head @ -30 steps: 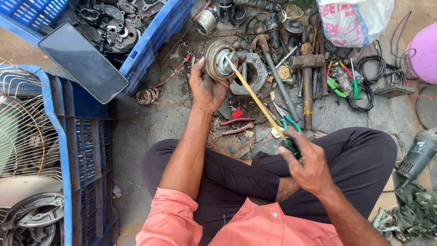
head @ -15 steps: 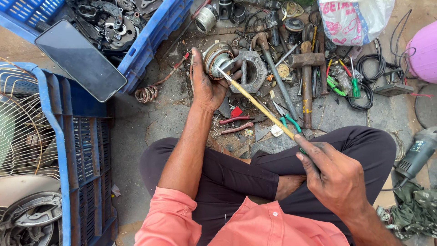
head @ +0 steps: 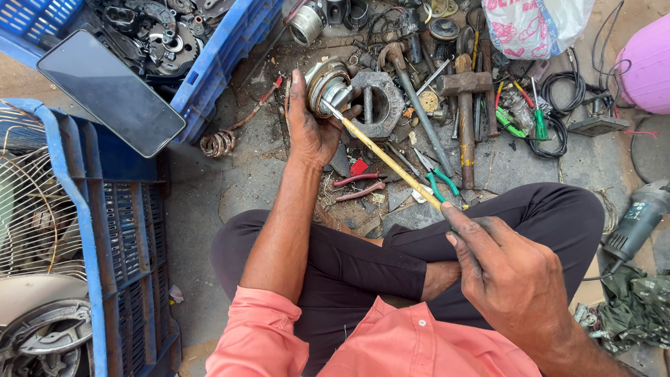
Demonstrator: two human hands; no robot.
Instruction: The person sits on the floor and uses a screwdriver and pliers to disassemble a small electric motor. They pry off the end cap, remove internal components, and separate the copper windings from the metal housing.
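Observation:
I sit cross-legged on a concrete floor. My left hand (head: 310, 126) grips a round metal motor part (head: 326, 85) and holds it up over the scattered tools. My right hand (head: 506, 269) is closed around the handle end of a long yellow-shafted screwdriver (head: 384, 155). Its tip rests against the middle of the metal part. The shaft runs diagonally from lower right to upper left above my knee.
A heavy metal ring (head: 377, 105), a hammer (head: 464, 119), green-handled pliers (head: 440, 180) and wires lie ahead. A blue crate (head: 230, 49) of metal parts with a phone (head: 112, 91) on it stands upper left. Another blue crate (head: 84, 230) holds fan grilles. An angle grinder (head: 638, 216) lies right.
My right hand has drawn back toward me and lower. My left hand and the metal part have shifted slightly left, the screwdriver tip staying on the part.

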